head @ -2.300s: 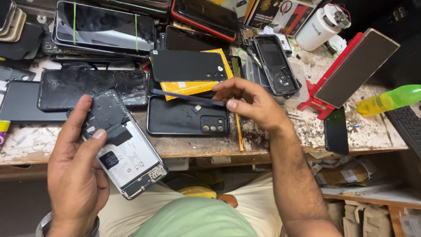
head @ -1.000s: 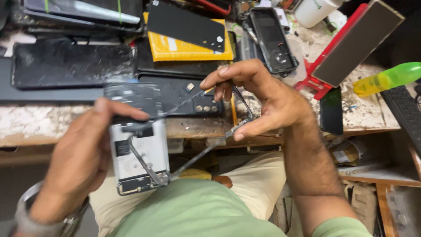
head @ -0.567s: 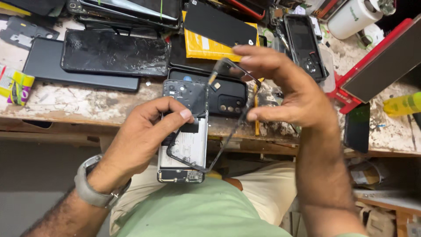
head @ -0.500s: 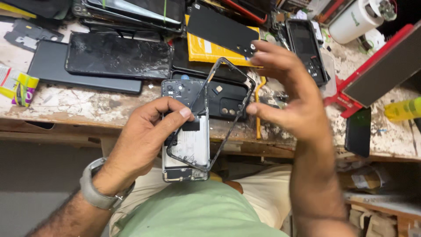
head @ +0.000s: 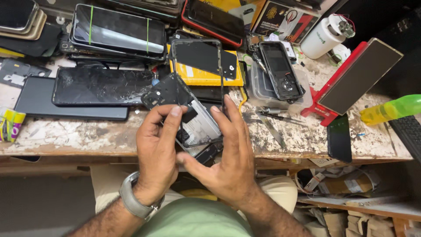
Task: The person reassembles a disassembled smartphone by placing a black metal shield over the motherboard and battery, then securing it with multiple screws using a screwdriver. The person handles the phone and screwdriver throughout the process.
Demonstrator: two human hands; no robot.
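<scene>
The two hands were at the front edge of the worn workbench (head: 66, 136), near its middle, over the person's lap. The left hand (head: 158, 149) was curled around an opened phone (head: 193, 118) with its back off, fingers bent over its left side and thumb hidden behind it. The right hand (head: 230, 158) was partly open, with its fingers pressed against the phone's right side and against a thin black frame (head: 197, 66) that stood up from the phone toward the back of the bench. I could not tell just how the frame was pinched, because the fingers covered the lower end. The bottom of the phone was hidden by both palms. There was only a little bare room on the bench, a strip along the front edge to the left of the hands and another patch to the right of them. A cracked dark screen (head: 103, 85) lay flat just left of the phone, near the front left part. A yellow box (head: 206, 77) lay behind the frame. A black phone in a clear tray (head: 280, 72) sat to the right, and some thin metal tools (head: 274, 120) lay near the right hand. A red stand (head: 351, 83) leaned at the right side, a green bottle (head: 390, 109) was cut off at the right edge, and a white jar (head: 322, 37) stood near the back right corner.
</scene>
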